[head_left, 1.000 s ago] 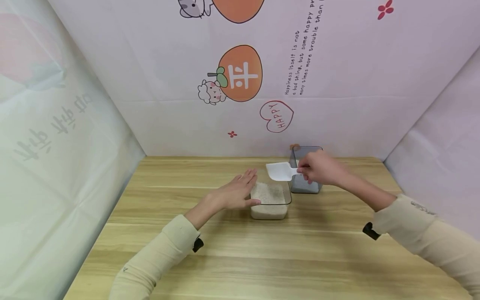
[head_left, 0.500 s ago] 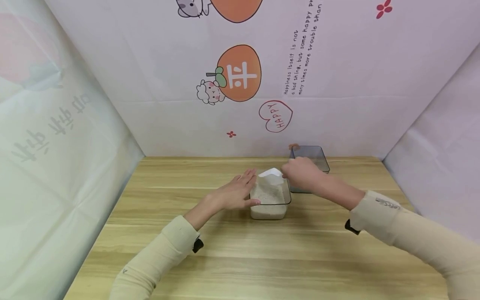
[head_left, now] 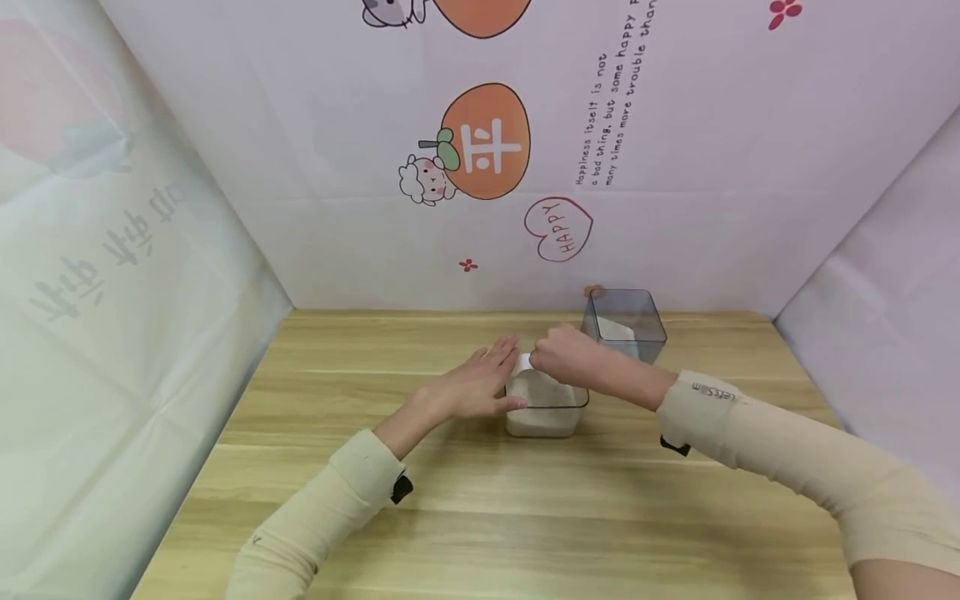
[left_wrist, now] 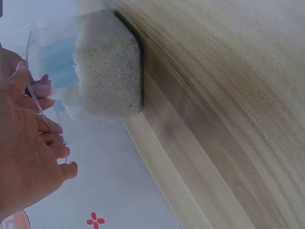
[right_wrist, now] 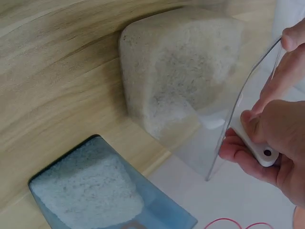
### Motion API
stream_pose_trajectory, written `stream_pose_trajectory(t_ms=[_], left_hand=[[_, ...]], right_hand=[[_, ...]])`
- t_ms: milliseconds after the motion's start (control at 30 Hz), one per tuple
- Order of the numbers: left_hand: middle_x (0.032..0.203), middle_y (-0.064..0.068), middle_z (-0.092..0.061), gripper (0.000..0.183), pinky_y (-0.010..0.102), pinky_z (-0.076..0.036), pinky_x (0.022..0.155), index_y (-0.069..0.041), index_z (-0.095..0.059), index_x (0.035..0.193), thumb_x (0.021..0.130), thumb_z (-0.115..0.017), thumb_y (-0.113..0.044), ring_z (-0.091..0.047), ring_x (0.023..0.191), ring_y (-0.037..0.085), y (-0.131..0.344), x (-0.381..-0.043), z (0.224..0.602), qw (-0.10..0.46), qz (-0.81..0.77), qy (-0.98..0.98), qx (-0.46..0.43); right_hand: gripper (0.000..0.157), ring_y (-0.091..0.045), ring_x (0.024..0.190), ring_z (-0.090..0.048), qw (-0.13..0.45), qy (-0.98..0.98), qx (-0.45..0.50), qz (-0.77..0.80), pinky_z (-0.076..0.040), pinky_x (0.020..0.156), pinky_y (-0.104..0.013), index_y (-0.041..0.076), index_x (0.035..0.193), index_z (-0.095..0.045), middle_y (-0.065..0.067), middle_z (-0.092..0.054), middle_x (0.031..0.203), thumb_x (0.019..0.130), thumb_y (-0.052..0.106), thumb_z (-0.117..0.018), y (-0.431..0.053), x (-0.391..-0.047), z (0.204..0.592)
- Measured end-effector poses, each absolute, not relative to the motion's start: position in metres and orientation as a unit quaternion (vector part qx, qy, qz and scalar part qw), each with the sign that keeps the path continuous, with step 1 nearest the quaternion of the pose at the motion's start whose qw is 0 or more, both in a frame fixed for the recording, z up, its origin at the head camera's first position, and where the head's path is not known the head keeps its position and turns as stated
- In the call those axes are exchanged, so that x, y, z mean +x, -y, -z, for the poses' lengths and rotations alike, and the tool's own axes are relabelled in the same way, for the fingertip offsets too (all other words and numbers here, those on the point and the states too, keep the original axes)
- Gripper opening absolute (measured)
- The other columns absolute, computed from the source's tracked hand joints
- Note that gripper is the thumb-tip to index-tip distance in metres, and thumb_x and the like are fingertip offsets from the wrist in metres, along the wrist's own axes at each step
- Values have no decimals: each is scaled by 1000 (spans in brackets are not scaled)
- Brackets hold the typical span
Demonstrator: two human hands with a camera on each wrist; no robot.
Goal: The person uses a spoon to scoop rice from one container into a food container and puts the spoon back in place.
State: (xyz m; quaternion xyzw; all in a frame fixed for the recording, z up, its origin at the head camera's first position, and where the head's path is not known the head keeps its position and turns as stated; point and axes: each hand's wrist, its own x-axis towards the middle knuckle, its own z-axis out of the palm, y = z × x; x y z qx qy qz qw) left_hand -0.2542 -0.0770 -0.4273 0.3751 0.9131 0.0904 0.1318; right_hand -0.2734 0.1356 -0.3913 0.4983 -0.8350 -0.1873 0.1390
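Observation:
A clear square container (head_left: 551, 407) stands on the table with pale, rice-like grains (left_wrist: 112, 67) heaped inside. Over its left rim lies my left hand (head_left: 480, 383), fingers extended and touching the edge. My right hand (head_left: 566, 352) is above the far part of the container, gripping the handle of a white scoop (right_wrist: 257, 148). The scoop's blade reaches down into the container and meets the grains in the left wrist view. From the head view, the right hand covers most of the scoop.
Just behind and to the right is a blue-tinted clear container (head_left: 637, 312), also holding pale grains (right_wrist: 90, 186). A printed cloth wall (head_left: 360, 250) rises at the back edge of the wooden table (head_left: 480, 517), with cloth on both sides too.
From over the blue-tinted container, my right hand has moved left with the scoop, which first tilted and then went down into the clear container. My left hand has kept its place on the rim.

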Motion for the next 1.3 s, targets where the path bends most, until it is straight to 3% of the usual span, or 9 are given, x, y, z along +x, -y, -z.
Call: stream_pose_trajectory(t_ms=[167,333,500,833,1133,1300], left_hand=[[168,12,8,93,49,-13,126,1,-9,159,100,-42,-62,3,157,27,74,-255,425,126,-75,-916,375],[169,14,6,92,50,-13,126,2,-11,159,100,-43,-60,0,157,30,74,-255,424,125,-72,-916,374],[168,14,6,94,49,-14,126,2,-11,159,99,-41,-64,-1,157,30,74,-256,424,124,-63,-916,377],[168,13,8,96,48,-13,127,0,-3,159,98,-39,-65,3,157,26,75,-256,424,129,-63,-916,374],[168,14,7,94,48,-13,127,1,-8,159,99,-40,-64,2,157,28,77,-256,420,120,-64,-918,373],[168,13,8,94,48,-13,126,0,-9,159,98,-39,-65,1,157,28,78,-254,422,124,-59,-917,375]], right_hand=[[16,-12,53,-57,96,841,505,171,-47,46,-25,13,71,-69,1,-70,68,78,3,-79,-137,-277,391],[9,-19,65,-69,20,859,495,129,-56,57,-27,10,79,-73,-2,-75,79,79,9,-82,-137,-275,388],[11,-14,62,-66,-53,879,469,71,-55,57,-26,9,76,-71,-1,-72,75,85,9,-76,-139,-274,384],[31,-3,39,-52,-190,882,426,-60,-46,50,-16,4,64,-70,0,-62,49,93,-1,-63,-139,-282,379],[38,-9,47,-63,-268,889,339,-153,-52,52,-21,3,61,-69,-5,-67,54,98,4,-58,-146,-293,380],[31,-10,53,-66,-319,878,263,-241,-60,58,-27,-6,77,-74,-5,-69,61,100,4,-54,-156,-289,382]])
